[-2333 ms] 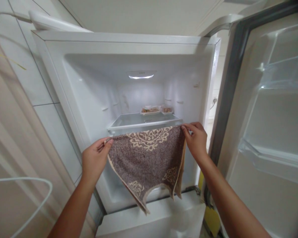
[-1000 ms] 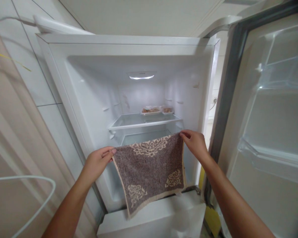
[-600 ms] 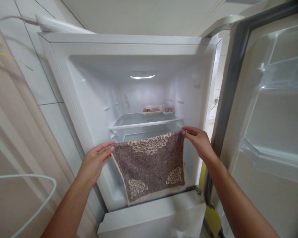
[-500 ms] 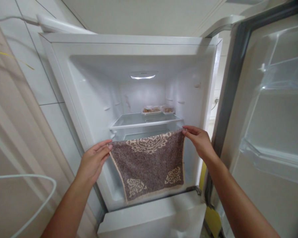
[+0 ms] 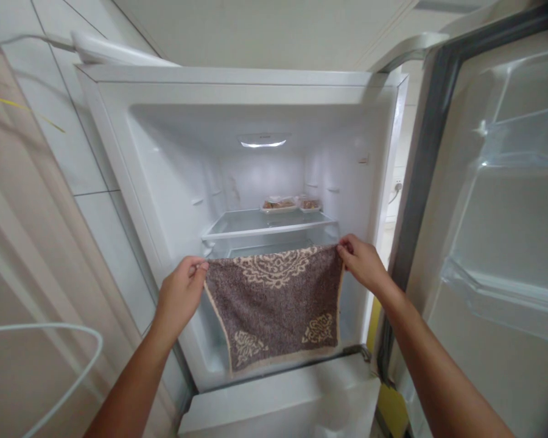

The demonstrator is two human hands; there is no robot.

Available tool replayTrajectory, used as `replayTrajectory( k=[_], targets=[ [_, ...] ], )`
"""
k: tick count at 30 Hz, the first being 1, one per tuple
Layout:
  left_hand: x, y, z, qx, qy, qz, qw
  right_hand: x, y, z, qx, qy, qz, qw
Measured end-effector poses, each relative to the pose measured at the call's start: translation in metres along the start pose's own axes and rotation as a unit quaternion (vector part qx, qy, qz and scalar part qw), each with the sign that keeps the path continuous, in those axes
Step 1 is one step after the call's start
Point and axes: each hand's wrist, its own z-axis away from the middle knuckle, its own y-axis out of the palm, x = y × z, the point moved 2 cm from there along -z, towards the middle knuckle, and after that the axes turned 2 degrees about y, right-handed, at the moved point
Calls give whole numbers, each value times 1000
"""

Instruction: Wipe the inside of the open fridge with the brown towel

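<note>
A brown towel (image 5: 278, 310) with cream floral patterns hangs spread out between my hands, in front of the open refrigerator (image 5: 246, 91). My left hand (image 5: 181, 293) pinches its upper left corner between thumb and fingers. At the upper right corner, my right hand (image 5: 361, 260) grips the cloth the same way. The towel's lower edge hangs loose, and it hides much of the lower compartment. Above it, a glass shelf (image 5: 242, 224) carries two wrapped food trays (image 5: 278, 204) near the back right.
The refrigerator door (image 5: 506, 231) stands open on the right, with clear door bins (image 5: 502, 292). Below the towel juts a white lower drawer front (image 5: 283, 395). A pinkish curtain (image 5: 36, 231) and a white cable (image 5: 73, 389) are at the left. A lamp (image 5: 263, 142) glows inside the refrigerator.
Both hands have curled their fingers more tightly at the towel's corners. The towel's right corner has dropped slightly, so its top edge is closer to level.
</note>
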Motion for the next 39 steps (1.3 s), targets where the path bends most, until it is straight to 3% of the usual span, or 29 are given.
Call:
replayTrajectory(
  k=[3,7,11,15,19,25,30,32,35,37,39],
  targets=[
    [2,6,-3,57,-102,137,984,11,-2,4,48,91,-95,990],
    [-31,24,7,129,-161,306,929,46,12,16,146,190,-290,927],
    [-82,52,27,189,-128,358,906,90,39,31,238,198,-339,888],
    [-107,69,38,196,-60,308,929,107,56,41,236,189,-312,901],
    [-110,69,43,206,-25,315,926,105,55,47,237,170,-317,902],
    [-108,67,43,236,-30,361,902,98,43,43,303,44,-328,894],
    [-103,61,32,212,-23,335,918,49,43,29,176,-2,-243,954],
    [-101,55,28,207,-11,325,923,26,52,33,230,30,-251,940],
    [-95,45,24,185,2,308,933,9,61,45,301,84,-346,885],
    [-89,39,21,175,0,298,938,11,57,48,267,94,-388,877],
    [-82,33,19,167,-6,292,942,23,46,47,216,78,-389,892]
  ],
)
